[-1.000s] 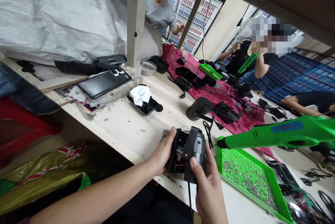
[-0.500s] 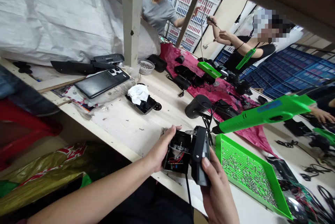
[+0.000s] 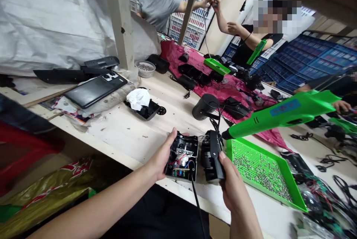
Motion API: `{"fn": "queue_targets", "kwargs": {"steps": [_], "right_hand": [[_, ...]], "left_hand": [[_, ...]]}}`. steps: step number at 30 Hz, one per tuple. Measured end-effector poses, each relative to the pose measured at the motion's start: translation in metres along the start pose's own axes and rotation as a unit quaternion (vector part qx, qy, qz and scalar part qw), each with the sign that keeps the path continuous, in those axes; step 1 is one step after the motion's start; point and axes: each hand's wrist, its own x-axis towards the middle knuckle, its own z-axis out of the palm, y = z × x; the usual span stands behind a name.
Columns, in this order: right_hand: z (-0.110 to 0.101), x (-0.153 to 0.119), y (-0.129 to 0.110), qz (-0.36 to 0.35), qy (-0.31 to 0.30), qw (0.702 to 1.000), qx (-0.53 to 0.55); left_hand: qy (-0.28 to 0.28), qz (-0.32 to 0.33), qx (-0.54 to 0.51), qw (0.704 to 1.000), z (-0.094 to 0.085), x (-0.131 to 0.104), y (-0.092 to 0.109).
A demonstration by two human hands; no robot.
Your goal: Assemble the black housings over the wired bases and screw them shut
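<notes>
- Head view: left hand [image 3: 160, 157] grips the open black housing half [image 3: 182, 156], wiring exposed, at the wooden workbench [image 3: 145, 127] edge
- Right hand [image 3: 232, 187] clasps the black cover half [image 3: 212, 156] just beside it
- Green screw tray [image 3: 290, 190] and green electric screwdriver [image 3: 281, 114] lie to the right

A long pale wooden tabletop [image 3: 156, 120] runs away from the viewer, a magenta cloth [image 3: 223, 92] spread over its far stretch. A pale wooden post [image 3: 120, 19] stands on it beside a bulky white woven sack [image 3: 55, 15]. White plastic crates [image 3: 192, 0] are stacked behind, blue crates [image 3: 309, 64] to the right. A beige wall panel [image 3: 225, 12] stands between them.
</notes>
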Motion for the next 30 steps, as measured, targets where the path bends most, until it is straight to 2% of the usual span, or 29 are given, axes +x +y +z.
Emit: {"fn": "queue_targets", "kwargs": {"steps": [4, 7, 10, 14, 16, 18, 21, 23, 27, 30], "right_hand": [[0.005, -0.002, -0.007, -0.047, -0.009, 0.998, -0.035], [0.002, -0.004, -0.01, -0.12, 0.009, 0.982, -0.146], [-0.01, -0.005, -0.009, -0.164, 0.06, 0.948, -0.265], [-0.026, -0.012, -0.011, -0.207, 0.129, 0.901, -0.36], [-0.028, -0.015, -0.014, -0.247, 0.171, 0.87, -0.392], [-0.027, -0.015, -0.019, -0.305, 0.187, 0.835, -0.419], [-0.023, -0.008, -0.028, -0.399, 0.151, 0.777, -0.463], [-0.024, 0.001, -0.035, -0.428, 0.129, 0.749, -0.489], [-0.034, 0.016, -0.044, -0.43, 0.117, 0.734, -0.512], [-0.039, 0.028, -0.045, -0.42, 0.079, 0.73, -0.533]], "left_hand": [[0.011, 0.001, 0.017, 1.0, 0.001, -0.001, 0.0], [0.015, 0.001, 0.012, 1.0, 0.001, -0.002, 0.0], [0.009, -0.001, 0.009, 1.0, 0.0, -0.001, -0.001], [0.009, -0.004, 0.017, 1.0, 0.0, -0.001, -0.002], [0.016, -0.001, 0.026, 1.0, 0.002, -0.001, -0.003], [0.023, 0.0, 0.034, 0.999, 0.004, -0.002, -0.003], [0.026, 0.0, 0.038, 0.999, 0.005, -0.003, -0.003], [0.028, 0.002, 0.039, 0.999, 0.005, -0.003, -0.003], [0.018, 0.003, 0.043, 0.999, 0.001, -0.001, -0.003], [0.014, -0.001, 0.052, 0.999, 0.0, 0.0, -0.004]]}}
